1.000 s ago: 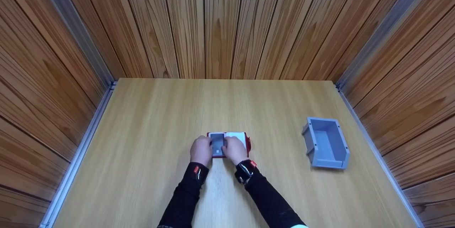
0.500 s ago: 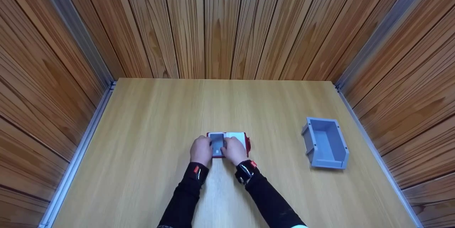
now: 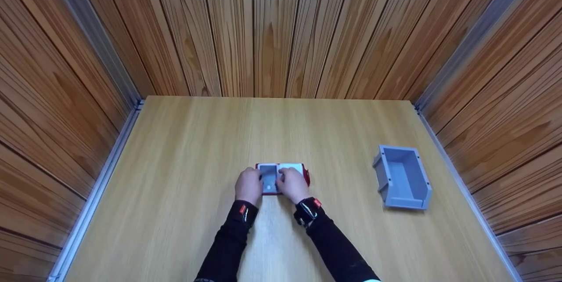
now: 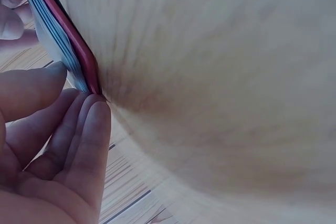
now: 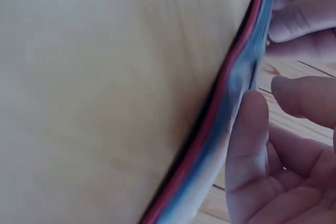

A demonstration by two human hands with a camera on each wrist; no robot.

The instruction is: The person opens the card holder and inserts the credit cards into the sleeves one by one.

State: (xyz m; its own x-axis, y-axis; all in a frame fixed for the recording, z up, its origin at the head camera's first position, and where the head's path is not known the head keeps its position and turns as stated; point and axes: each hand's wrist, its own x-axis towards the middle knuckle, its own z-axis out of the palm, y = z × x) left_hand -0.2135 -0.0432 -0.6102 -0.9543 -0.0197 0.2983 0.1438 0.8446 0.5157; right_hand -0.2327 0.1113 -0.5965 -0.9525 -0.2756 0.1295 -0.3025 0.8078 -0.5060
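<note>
A small card holder (image 3: pixel 269 176) with a red cover and a stack of clear sleeves lies spread open on the table. Its left side looks grey-blue; the right side (image 3: pixel 295 166) is white. At the left edge my left hand (image 3: pixel 249 186) holds it. In the left wrist view the thumb is on the sleeves (image 4: pixel 58 45) and the fingers are at the red cover's (image 4: pixel 81 51) edge. My right hand (image 3: pixel 293 185) is over the right side. In the right wrist view its thumb and forefinger stand apart, with a fingertip close to or touching the sleeves (image 5: pixel 239 85).
A grey plastic bin (image 3: pixel 402 178) stands on the wooden table (image 3: pixel 197 141) to the right. Wood-plank walls (image 3: pixel 268 31) with metal corner strips enclose the table at the back and both sides.
My right hand has shifted slightly right, and its thumb and forefinger have drawn back a little from the middle of the card holder. My left hand stays where it was.
</note>
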